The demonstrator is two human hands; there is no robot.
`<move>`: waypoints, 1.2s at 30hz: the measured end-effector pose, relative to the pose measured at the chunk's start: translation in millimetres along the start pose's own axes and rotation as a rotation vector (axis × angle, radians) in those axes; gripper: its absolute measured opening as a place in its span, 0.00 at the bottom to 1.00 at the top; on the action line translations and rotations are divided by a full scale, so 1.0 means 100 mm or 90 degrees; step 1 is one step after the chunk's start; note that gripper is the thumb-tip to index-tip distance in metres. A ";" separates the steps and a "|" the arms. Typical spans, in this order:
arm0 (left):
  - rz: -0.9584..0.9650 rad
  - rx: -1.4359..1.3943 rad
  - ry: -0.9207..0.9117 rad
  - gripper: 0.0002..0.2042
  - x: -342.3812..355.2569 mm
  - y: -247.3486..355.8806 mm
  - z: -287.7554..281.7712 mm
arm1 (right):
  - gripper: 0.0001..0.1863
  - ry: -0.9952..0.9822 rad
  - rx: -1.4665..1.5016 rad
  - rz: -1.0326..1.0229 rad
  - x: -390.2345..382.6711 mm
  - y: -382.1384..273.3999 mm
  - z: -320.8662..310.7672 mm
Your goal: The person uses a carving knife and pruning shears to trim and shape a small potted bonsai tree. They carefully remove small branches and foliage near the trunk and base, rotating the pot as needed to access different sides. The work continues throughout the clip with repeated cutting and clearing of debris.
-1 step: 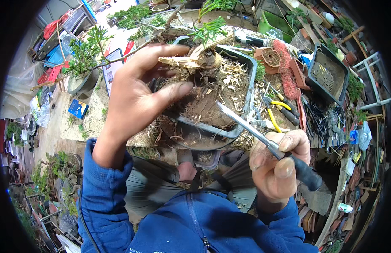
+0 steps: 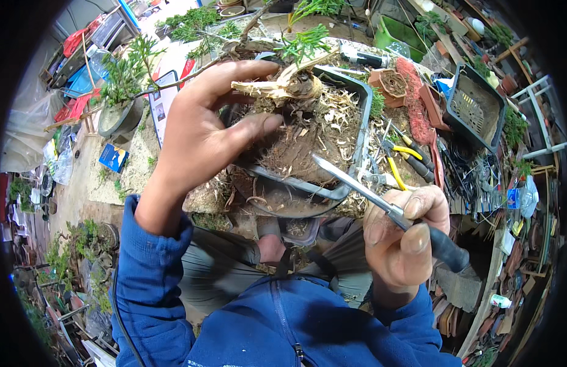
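Head view: your right hand [image 2: 398, 254] grips a chisel [image 2: 358, 187], its tip slightly nearer you than before, so the blade seems clear of the trunk [image 2: 305, 88]. That stands in the tray [image 2: 295, 183], inside your curved left hand [image 2: 201, 137]; hidden fingertips leave its grip uncertain.

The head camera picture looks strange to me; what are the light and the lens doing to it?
In the head view, black corners frame a rounded fisheye image, and the long plank at right looks bowed; in the same view, strong light washes out the upper left and glints on the metal shank in the right hand, while dark shadow crosses the blue jacket.
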State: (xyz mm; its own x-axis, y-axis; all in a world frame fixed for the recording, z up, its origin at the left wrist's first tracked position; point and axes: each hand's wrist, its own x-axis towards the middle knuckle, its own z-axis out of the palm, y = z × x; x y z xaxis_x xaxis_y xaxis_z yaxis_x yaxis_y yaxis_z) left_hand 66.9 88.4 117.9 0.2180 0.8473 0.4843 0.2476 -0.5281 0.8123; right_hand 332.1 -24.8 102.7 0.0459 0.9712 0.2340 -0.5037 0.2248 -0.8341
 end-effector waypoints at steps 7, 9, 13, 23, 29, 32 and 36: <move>-0.013 -0.109 -0.032 0.29 0.00 -0.17 0.09 | 0.27 -0.119 0.079 -0.075 0.19 0.23 -0.02; -0.075 0.077 0.022 0.28 -0.13 -0.07 0.18 | 0.28 -0.158 0.101 -0.125 0.28 0.34 -0.06; -0.062 0.004 0.193 0.28 -0.33 0.13 0.54 | 0.29 -0.122 0.135 -0.193 0.49 0.48 -0.15; 0.175 0.049 0.102 0.31 -0.30 0.11 0.58 | 0.25 -0.089 0.100 -0.226 0.67 0.40 -0.24; 0.073 -0.109 0.115 0.26 -0.37 0.08 0.66 | 0.22 -0.075 -0.019 -0.278 0.39 0.51 -0.09; 0.012 -0.108 0.088 0.25 -0.37 0.17 0.63 | 0.19 -0.046 -0.059 -0.284 0.37 0.53 -0.04; -0.065 -0.153 0.072 0.26 -0.30 0.28 0.59 | 0.14 -0.081 -0.075 -0.261 0.30 0.53 0.00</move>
State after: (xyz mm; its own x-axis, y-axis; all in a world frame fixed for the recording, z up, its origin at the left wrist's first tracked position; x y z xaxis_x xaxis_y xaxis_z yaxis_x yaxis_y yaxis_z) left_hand 123.2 44.5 107.0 0.0935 0.9032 0.4189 0.0292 -0.4230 0.9056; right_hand 307.0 16.6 65.7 0.1113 0.7839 0.6108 -0.3645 0.6040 -0.7087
